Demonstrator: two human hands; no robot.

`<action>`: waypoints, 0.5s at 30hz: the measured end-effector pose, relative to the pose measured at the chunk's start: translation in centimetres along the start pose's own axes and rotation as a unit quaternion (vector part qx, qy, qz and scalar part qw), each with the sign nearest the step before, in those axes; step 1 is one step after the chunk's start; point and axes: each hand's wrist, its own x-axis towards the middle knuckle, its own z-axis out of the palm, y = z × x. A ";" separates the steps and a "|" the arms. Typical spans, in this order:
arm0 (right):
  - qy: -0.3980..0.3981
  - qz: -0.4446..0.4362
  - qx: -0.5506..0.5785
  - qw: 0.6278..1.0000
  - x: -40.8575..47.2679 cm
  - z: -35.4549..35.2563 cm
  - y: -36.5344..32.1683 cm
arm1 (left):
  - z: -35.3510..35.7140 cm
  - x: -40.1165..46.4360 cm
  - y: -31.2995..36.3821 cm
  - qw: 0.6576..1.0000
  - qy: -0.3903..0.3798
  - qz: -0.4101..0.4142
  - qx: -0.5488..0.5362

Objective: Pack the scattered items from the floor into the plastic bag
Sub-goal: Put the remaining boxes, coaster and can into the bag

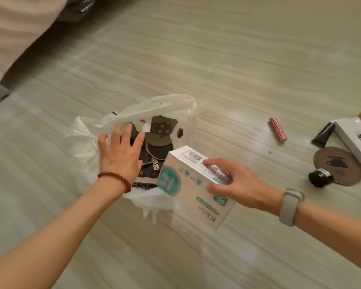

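Head view: white-and-teal box (193, 186), long axis running from near right to far left, tilts toward the plastic bag (133, 113) mouth, gripped by the right hand (236, 182). Left hand (121, 149), fingers spread, rests on the bag's rim on the floor (238, 69).

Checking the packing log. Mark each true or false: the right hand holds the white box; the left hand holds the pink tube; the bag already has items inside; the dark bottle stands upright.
1. The right hand holds the white box: true.
2. The left hand holds the pink tube: false; the tube lies on the floor, and that hand is at the plastic bag.
3. The bag already has items inside: true.
4. The dark bottle stands upright: false; it lies on its side.
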 end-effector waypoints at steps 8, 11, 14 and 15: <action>0.094 -0.131 -0.297 0.941 6.5 4.1 -5.5 | -0.4 -2.0 -6.5 0.985 0.044 -0.153 -0.069; 0.102 -0.134 -0.374 0.912 10.5 6.0 -7.5 | -0.2 -1.6 -8.5 0.969 -0.029 -0.225 -0.099; 0.141 -0.178 -0.435 0.871 13.4 6.8 -6.9 | 0.1 -1.1 -8.2 0.947 -0.090 -0.257 -0.172; 0.158 -0.195 -0.447 0.858 14.4 7.1 -6.7 | 0.4 -0.7 -8.4 0.941 -0.100 -0.263 -0.187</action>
